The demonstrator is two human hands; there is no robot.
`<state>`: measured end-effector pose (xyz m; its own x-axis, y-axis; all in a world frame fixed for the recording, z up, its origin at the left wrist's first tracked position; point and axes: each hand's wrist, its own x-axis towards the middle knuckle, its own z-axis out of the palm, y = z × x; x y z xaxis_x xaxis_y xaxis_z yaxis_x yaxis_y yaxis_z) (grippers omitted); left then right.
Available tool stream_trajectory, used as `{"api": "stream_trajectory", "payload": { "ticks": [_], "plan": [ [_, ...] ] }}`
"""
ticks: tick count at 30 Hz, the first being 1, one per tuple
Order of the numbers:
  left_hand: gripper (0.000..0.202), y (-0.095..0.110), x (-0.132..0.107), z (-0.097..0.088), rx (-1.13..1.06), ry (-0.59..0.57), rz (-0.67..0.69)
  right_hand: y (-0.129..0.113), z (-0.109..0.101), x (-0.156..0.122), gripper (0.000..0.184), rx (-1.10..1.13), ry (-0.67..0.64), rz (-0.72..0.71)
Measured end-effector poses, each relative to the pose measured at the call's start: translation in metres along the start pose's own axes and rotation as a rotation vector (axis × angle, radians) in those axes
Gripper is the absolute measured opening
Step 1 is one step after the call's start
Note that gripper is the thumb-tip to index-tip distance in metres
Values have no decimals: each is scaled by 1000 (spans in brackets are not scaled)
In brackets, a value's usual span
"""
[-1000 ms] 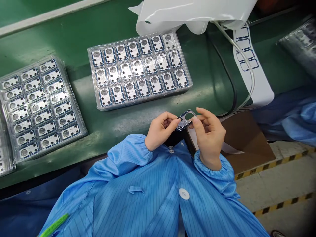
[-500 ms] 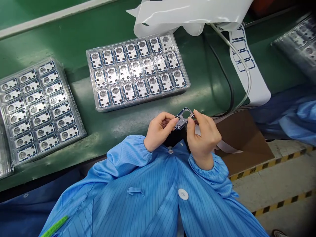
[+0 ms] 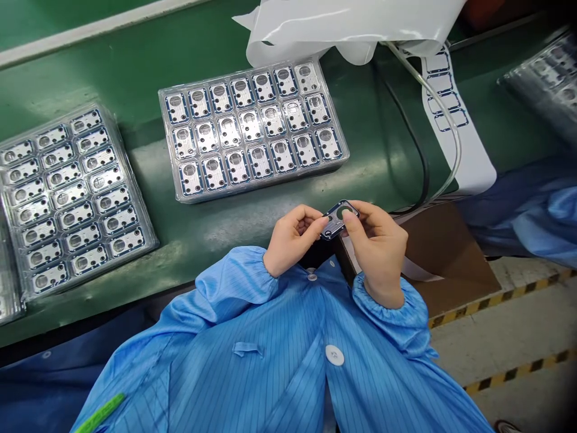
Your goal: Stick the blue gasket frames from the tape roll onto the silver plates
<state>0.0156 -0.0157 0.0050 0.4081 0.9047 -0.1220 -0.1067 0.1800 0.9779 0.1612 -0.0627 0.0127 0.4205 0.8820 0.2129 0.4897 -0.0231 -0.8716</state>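
Note:
Between my hands, in front of my chest at the table's edge, is a small rectangular metal plate (image 3: 334,227) with a dark blue border, a large round hole and smaller holes. My left hand (image 3: 293,238) pinches its lower left end between thumb and fingers. At the upper right end, my right hand (image 3: 377,249) grips the plate, its thumb lying over the face beside the large hole. Beyond my hands, a clear plastic tray (image 3: 259,183) carries rows of similar plates. Part of the held plate is hidden by my thumbs.
More stacked trays (image 3: 151,231) of plates stand at the left. White backing film (image 3: 356,24) lies at the back, and a strip with blue outlines (image 3: 473,162) runs down the right, near a black cable (image 3: 422,162). A cardboard box (image 3: 464,258) is below the edge. A blue sleeve (image 3: 545,216) shows at right.
My right hand has shifted slightly, and its thumb has moved from the plate's edge onto its face near the large hole. My left hand keeps its pinch, almost unmoved.

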Motion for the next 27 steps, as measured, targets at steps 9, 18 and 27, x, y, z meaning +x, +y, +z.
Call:
{"api": "stream_trajectory", "payload": {
  "ticks": [9, 18, 27],
  "plan": [
    [33, 13, 0, -14, 123, -150, -2, 3, -2, -3, 24, -3, -3, 4],
    [33, 10, 2, -12, 94, -90, -39, -6, -1, -4, 19, -143, 12, -181],
    [35, 14, 1, -10, 28, -86, -64, -8, -4, -5, 16, -123, -48, -211]
  ]
}}
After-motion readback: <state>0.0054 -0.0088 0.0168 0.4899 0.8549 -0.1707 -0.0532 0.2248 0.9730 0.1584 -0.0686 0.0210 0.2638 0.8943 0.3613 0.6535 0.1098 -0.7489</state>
